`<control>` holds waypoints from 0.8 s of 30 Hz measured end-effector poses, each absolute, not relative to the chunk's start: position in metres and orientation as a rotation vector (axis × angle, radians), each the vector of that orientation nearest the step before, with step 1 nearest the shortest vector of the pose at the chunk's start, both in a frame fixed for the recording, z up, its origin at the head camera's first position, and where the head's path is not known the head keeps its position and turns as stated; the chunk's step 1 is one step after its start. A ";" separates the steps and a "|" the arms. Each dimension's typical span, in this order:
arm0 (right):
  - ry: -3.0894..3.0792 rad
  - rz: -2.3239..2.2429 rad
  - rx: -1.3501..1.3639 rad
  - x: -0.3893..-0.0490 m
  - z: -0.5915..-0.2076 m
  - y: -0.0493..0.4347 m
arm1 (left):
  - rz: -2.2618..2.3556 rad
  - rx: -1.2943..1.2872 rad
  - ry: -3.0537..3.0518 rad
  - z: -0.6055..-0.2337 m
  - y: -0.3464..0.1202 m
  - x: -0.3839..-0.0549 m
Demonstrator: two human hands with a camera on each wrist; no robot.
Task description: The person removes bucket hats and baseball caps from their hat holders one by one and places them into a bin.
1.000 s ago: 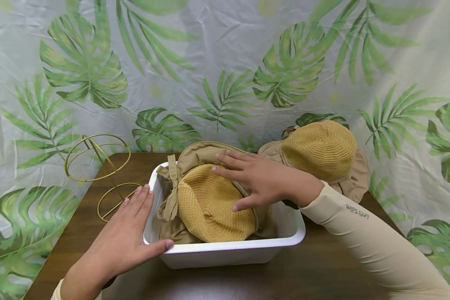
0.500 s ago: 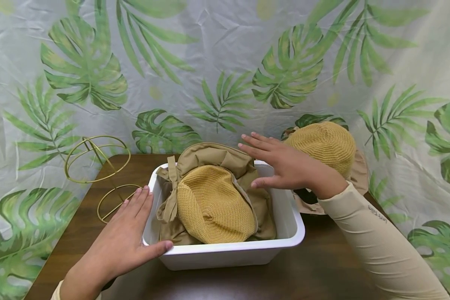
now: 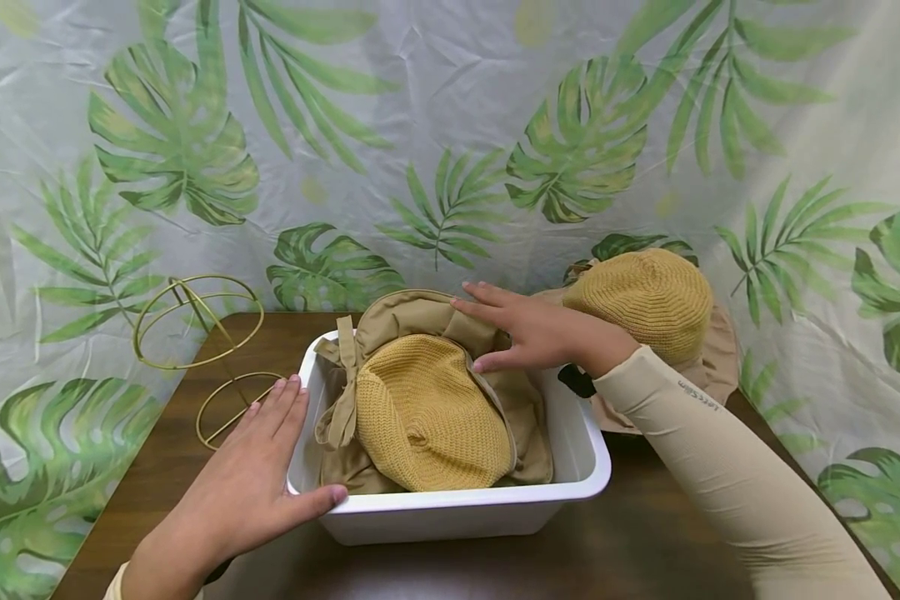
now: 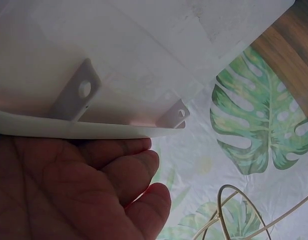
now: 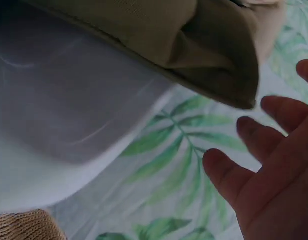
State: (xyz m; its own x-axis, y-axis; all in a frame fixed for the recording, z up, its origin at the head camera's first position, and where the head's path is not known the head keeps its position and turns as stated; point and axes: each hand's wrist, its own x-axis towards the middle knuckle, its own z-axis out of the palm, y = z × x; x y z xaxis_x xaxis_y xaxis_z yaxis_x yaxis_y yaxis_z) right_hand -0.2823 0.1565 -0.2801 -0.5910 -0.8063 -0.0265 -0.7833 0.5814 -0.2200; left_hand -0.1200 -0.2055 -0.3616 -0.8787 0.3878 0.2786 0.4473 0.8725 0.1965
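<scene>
A white plastic basin [image 3: 450, 500] stands on the table with a yellow knitted hat [image 3: 427, 408] in it; the hat's tan fabric brim [image 3: 412, 317] folds up at the back, and a tied fabric bow hangs on its left. My left hand [image 3: 247, 475] rests along the basin's left rim, fingers straight and thumb on the front corner. In the left wrist view its fingers lie against the outside of the rim [image 4: 93, 129]. Over the basin's back right, my right hand [image 3: 540, 332] hovers with fingers spread, beside the brim. The right wrist view shows a gap between its fingers and the brim [image 5: 214, 60].
A second yellow knitted hat [image 3: 645, 300] with a tan brim sits behind the basin on the right, partly hidden by the right arm. A gold wire stand [image 3: 195, 321] is at the left on the brown wooden table [image 3: 165, 492]. A leaf-print cloth [image 3: 450, 108] hangs behind.
My right hand moved off the hat in the basin toward the right, then back left over the brim. The left hand stayed on the rim.
</scene>
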 end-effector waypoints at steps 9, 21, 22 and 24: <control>2.572 -0.189 -1.342 -0.283 -0.290 0.139 | -0.389 -0.650 -2.800 -0.363 -0.205 -0.120; 2.567 0.036 -1.444 -0.261 -0.296 0.128 | -0.376 -0.654 -2.794 -0.361 -0.207 -0.119; 2.565 0.056 -1.449 -0.260 -0.297 0.127 | -0.378 -0.653 -2.795 -0.361 -0.207 -0.119; 2.565 0.090 -1.440 -0.259 -0.298 0.126 | -0.383 -0.652 -2.795 -0.360 -0.207 -0.120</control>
State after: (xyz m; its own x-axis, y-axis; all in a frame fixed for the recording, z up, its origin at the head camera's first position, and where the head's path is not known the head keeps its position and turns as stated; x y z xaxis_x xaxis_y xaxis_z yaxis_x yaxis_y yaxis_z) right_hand -0.2595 0.1259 -0.2983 -0.5060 -0.8386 -0.2017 -0.8506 0.5239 -0.0442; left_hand -0.1200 -0.2074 -0.3604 -0.8701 0.3961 0.2934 0.4603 0.8657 0.1965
